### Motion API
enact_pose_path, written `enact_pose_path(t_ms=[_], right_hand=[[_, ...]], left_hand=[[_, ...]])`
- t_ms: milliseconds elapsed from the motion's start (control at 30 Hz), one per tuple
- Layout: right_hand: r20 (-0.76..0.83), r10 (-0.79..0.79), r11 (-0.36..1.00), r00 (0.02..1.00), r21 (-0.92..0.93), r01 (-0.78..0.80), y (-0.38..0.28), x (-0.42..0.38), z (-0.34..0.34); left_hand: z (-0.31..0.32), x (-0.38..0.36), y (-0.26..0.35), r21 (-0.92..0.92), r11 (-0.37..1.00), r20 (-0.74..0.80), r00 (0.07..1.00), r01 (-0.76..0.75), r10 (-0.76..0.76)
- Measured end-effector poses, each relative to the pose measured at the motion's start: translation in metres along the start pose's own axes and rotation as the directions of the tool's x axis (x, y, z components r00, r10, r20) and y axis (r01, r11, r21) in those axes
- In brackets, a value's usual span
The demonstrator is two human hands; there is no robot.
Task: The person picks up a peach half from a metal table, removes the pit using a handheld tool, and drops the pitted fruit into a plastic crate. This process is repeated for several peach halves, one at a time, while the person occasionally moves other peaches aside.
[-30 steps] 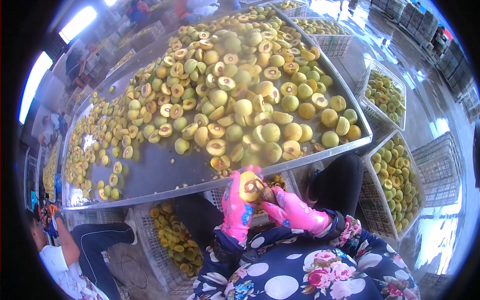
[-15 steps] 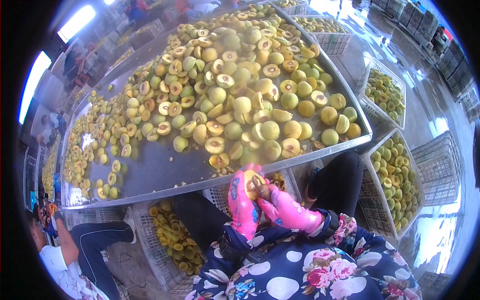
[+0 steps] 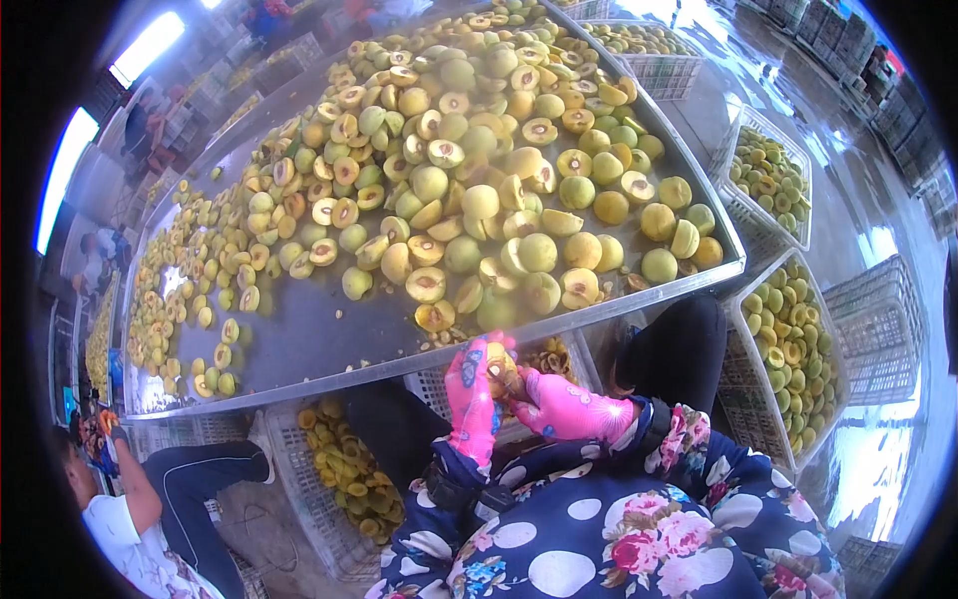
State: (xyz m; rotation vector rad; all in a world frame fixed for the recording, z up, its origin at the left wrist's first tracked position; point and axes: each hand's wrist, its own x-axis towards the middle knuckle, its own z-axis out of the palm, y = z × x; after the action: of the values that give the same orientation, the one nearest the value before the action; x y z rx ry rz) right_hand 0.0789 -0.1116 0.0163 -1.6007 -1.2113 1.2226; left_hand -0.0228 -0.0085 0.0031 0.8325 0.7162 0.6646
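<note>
Head view: the left hand (image 3: 471,387), in a pink patterned glove, holds a piece of yellow fruit (image 3: 500,365) just outside the near edge of the worktop (image 3: 329,344), right of the middle of that edge. Its fingers are curled around the fruit and point up toward the rim. The right hand (image 3: 571,407), gloved in the same pink, comes in from the right with its fingers bent and close together, pinching a brown tool (image 3: 514,383) against the fruit (most of the tool is hidden, so its shape is hard to make out). The hands are close together, above a crate (image 3: 432,391) with cut pieces in it.

On the worktop, a broad heap of halved fruit (image 3: 429,185) spreads from the far edge down to the near right corner, with smaller pieces toward the left edge. Many cut faces show brown centers. The dark surface is bare along the near edge, left of the heap.

Under the near edge, left of the knees, a gray crate (image 3: 287,449) holds more halves. Beyond the right edge stand a white crate (image 3: 743,364) full of fruit and another filled crate (image 3: 733,198) farther off. At the lower left sits a person in a white shirt (image 3: 135,529).
</note>
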Motion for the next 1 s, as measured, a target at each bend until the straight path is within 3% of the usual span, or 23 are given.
enact_pose_path(t_ms=[67,167,267,433,467,533,667,700,867,1000], right_hand=[[0.204,0.213,0.962,0.956,0.126,-0.242,-0.033,-0.004,-0.018],[0.171,0.201,0.979,0.965,-0.057,-0.194,-0.021,-0.001,-0.015],[0.304,0.267,0.925,0.914,0.184,-0.332,-0.017,-0.005,-0.015],[0.487,0.154,0.676,0.860,0.583,-0.451,-0.017,-0.010,-0.016],[0.516,0.119,0.614,0.848,0.633,-0.471,-0.022,-0.012,-0.017],[0.524,0.071,0.511,0.849,0.712,-0.482,-0.024,-0.013,-0.012],[0.530,0.088,0.324,0.844,0.786,-0.527,-0.020,-0.016,-0.005],[0.530,0.032,0.275,0.847,0.810,-0.518,-0.016,-0.015,-0.003],[0.541,-0.010,0.322,0.841,0.798,-0.510,-0.012,-0.012,0.004],[0.571,-0.035,0.338,0.820,0.779,-0.528,-0.018,-0.006,0.008]], left_hand=[[-0.002,-0.001,0.000,-0.015,0.999,0.012,0.999,0.038,-0.038],[-0.006,-0.001,0.000,-0.021,0.995,0.008,0.995,0.100,-0.100],[-0.015,0.000,-0.005,0.026,0.990,0.054,0.989,0.138,-0.140],[-0.011,-0.007,0.000,0.048,0.995,0.056,0.994,0.090,-0.093],[-0.009,-0.008,-0.001,-0.016,0.998,0.064,0.996,0.065,-0.064],[-0.006,-0.010,-0.002,-0.146,0.989,0.076,0.997,0.010,0.002],[-0.003,-0.014,-0.003,-0.209,0.976,0.067,0.996,0.068,-0.055],[0.001,-0.016,0.001,-0.226,0.970,0.044,0.996,0.086,-0.078],[0.004,-0.024,0.011,-0.279,0.958,-0.060,0.995,0.064,-0.084],[0.003,-0.035,0.022,-0.212,0.977,-0.153,0.988,-0.019,-0.014]])
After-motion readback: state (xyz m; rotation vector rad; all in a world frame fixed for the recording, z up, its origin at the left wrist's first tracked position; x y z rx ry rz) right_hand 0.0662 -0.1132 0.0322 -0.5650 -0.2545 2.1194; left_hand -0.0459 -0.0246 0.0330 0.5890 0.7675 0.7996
